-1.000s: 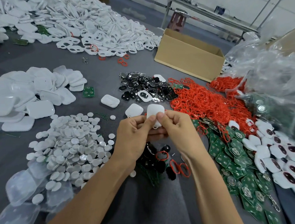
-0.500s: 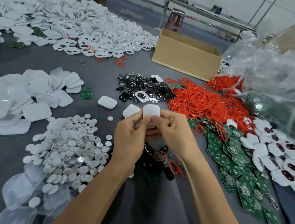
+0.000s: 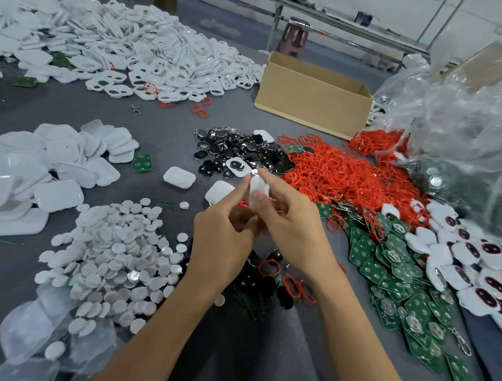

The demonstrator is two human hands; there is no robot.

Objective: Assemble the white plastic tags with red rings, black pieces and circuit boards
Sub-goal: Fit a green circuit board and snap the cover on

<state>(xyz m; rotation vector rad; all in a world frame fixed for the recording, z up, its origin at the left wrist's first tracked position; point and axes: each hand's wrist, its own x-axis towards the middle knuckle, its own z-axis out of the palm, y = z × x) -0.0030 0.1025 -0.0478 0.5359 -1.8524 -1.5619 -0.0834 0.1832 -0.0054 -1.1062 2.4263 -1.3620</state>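
My right hand (image 3: 292,224) pinches a white plastic tag (image 3: 257,188) at table centre, thumb on its face, the tag turned edge-on. My left hand (image 3: 224,239) meets it from the left, index finger stretched up to the tag's top edge, other fingers curled under it. A bit of red ring (image 3: 244,204) shows just below the tag. Behind lie a pile of black pieces (image 3: 241,153) and a heap of red rings (image 3: 336,173). Green circuit boards (image 3: 402,282) spread to the right. More black pieces and red rings (image 3: 270,271) lie under my wrists.
White round discs (image 3: 118,239) are heaped at left, white covers (image 3: 33,168) beyond them, white frames (image 3: 128,49) at the far left. An open cardboard box (image 3: 312,101) stands behind. Plastic bags (image 3: 467,133) rise at right, with assembled tags (image 3: 474,264) below them.
The tag has turned from face-on to edge-on between my hands. My left index finger has stretched up to its top edge, and both hands have shifted slightly.
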